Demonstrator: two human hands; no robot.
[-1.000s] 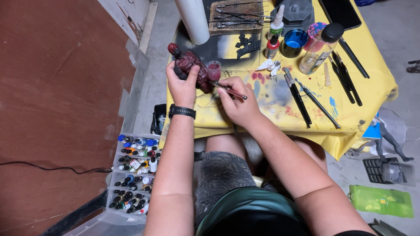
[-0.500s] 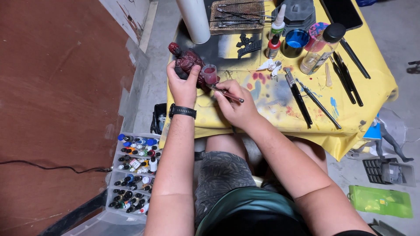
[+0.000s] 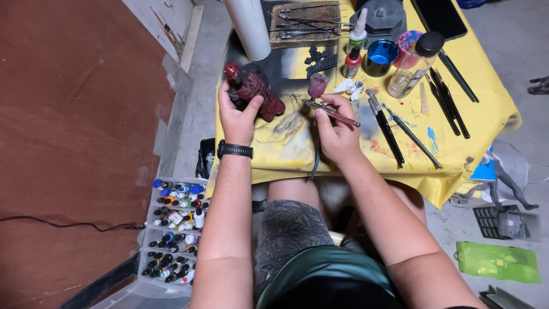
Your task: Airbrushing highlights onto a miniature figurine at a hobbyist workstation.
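The dark red figure [image 3: 251,90] is in the left hand [image 3: 239,112], up off the yellow surface [image 3: 480,114], near the surface's left edge. The left fingers are clamped around the lower part of the figure, and its round red head points to 11 o'clock. A black watch [image 3: 235,150] sits on that wrist.

At 3 o'clock from the figure, a little apart from it, is the right hand [image 3: 336,133]. Its fingers are pinched together on a thin airbrush [image 3: 330,111] with a small pink cup on top. The airbrush tip points to 9 o'clock, toward the figure, but does not touch it.

At 12 o'clock from the figure stands a white tube [image 3: 248,26]. At 1 o'clock from the right hand are small paint bottles [image 3: 355,48], a blue jar [image 3: 380,57] and a clear bottle with a black cap [image 3: 413,63]. At 3 o'clock from the right hand lie long black brushes [image 3: 389,129], side by side on the surface.

Down on the floor, at 7 o'clock from the left hand, is a clear box full of little paint bottles [image 3: 174,229]. At 4 o'clock from the right hand, far off on the floor, lies a green bag [image 3: 496,261].
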